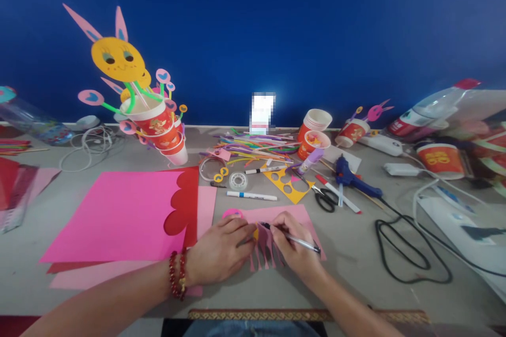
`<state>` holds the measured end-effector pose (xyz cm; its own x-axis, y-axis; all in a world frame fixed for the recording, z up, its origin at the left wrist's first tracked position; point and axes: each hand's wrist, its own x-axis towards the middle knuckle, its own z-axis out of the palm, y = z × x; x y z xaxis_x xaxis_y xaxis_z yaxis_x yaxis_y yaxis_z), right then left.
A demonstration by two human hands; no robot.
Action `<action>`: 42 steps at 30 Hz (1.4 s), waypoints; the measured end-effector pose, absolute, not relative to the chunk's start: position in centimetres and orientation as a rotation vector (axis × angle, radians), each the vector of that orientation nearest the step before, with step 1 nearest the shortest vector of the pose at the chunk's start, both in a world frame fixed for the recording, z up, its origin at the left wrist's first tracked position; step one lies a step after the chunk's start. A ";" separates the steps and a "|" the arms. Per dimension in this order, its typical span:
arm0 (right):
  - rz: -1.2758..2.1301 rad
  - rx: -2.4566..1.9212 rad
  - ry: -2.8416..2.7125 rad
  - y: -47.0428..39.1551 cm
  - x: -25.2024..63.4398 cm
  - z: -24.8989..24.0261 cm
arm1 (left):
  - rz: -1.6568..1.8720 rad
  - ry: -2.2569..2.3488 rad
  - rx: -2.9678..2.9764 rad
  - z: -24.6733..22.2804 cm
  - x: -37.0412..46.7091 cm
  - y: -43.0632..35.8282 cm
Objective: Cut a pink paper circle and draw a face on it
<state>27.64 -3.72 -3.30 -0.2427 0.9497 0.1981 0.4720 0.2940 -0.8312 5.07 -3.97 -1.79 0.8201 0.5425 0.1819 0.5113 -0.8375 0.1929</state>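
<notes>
My right hand is closed around a black-and-silver pen. Its tip rests on a sheet of pink paper whose near side is cut into ragged strips. My left hand, a beaded bracelet at its wrist, bears down on the left part of that sheet. Between its bent fingertips shows a small yellow paper piece, mostly covered by the fingers. Just beyond the left knuckles lies a bright pink paper circle, partly hidden. A blue-banded white marker lies beyond both hands.
Large pink sheets lie left over red paper. Decorated paper cups with a yellow rabbit face stand at back left. Pipe cleaners, tape, scissors and a blue glue gun lie beyond. A black cord coils right.
</notes>
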 end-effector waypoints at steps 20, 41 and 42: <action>0.719 -1.251 -1.890 -3.8 27.8 -3.2 | 0.324 0.832 2.808 -1.3 4.8 -3.5; 0.718 -1.245 -1.935 -3.6 27.5 -2.7 | 0.296 0.816 2.812 -1.3 4.6 -3.6; 0.708 -1.250 -1.942 -3.7 27.5 -2.7 | 0.298 0.817 2.811 -1.3 4.7 -3.6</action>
<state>27.49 -3.67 -2.71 -0.2795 0.9219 0.2683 0.5324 0.3814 -0.7557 4.66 -3.56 -1.29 0.8271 0.5454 0.1363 0.5053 -0.8275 0.2449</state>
